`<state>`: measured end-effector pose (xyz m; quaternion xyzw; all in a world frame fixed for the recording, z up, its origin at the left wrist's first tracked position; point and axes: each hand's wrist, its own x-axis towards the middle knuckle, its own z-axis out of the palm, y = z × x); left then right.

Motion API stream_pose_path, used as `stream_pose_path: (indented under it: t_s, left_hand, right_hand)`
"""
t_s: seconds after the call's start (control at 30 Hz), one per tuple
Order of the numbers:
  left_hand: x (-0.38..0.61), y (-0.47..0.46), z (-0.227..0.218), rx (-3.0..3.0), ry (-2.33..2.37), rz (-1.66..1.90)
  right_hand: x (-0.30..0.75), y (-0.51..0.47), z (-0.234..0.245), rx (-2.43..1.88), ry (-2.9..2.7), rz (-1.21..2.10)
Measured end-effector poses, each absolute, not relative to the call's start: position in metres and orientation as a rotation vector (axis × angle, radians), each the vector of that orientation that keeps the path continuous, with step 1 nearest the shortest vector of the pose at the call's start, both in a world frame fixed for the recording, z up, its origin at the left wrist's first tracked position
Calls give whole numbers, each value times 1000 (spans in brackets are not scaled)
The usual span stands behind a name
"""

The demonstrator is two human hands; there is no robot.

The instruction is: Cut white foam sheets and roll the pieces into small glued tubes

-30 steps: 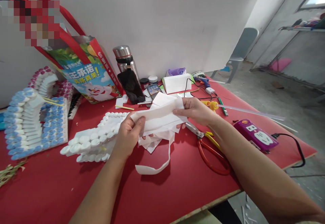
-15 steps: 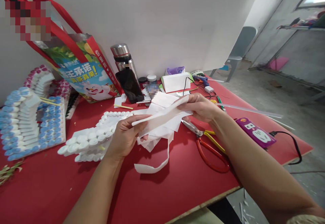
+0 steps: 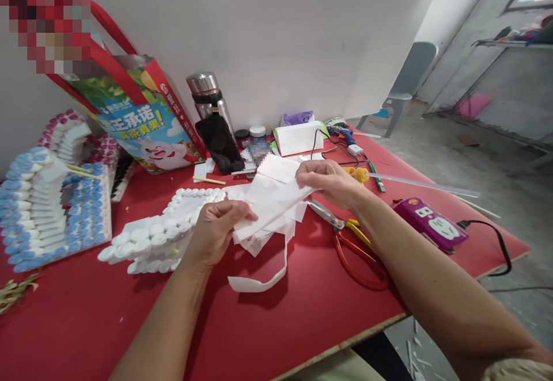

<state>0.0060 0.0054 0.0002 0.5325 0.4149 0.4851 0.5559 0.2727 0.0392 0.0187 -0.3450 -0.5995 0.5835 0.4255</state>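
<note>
A folded white strip of thin, paper-like sheet (image 3: pixel 276 207) is stretched between my two hands. My left hand (image 3: pixel 222 225) pinches its lower left end between thumb and fingers. At the upper right end, my right hand (image 3: pixel 330 182) grips it the same way. Beneath it lies a loose pile of white sheets (image 3: pixel 254 243), with one narrow curling strip (image 3: pixel 254 285) trailing toward me. Scissors (image 3: pixel 334 220) with one red and one yellow handle lie by my right forearm. Left of my left hand sits a structure of white rolled pieces (image 3: pixel 158 232).
On the red table (image 3: pixel 259 341) stand a patterned bag (image 3: pixel 151 116), a steel flask (image 3: pixel 207 90) and a phone (image 3: pixel 219 144). Blue-and-white rolled pieces (image 3: pixel 86 214) lie at left. A purple power strip (image 3: pixel 432 223) with a black cord and a glue gun (image 3: pixel 343 133) are at right.
Both hands have turned the white strip, so its flat face now shows and it lies lower over the pile. My right hand has shifted slightly left.
</note>
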Motion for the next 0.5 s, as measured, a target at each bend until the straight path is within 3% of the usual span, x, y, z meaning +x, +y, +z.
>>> stream_pose_path:
  t_s: [0.23, 0.5]
  left_hand:
    - [9, 5, 1, 1190, 949, 884]
    - [19, -3, 10, 1256, 1044, 692]
  right_hand:
    - [256, 27, 23, -995, -1685, 1016]
    - [237, 14, 14, -960, -1842, 980]
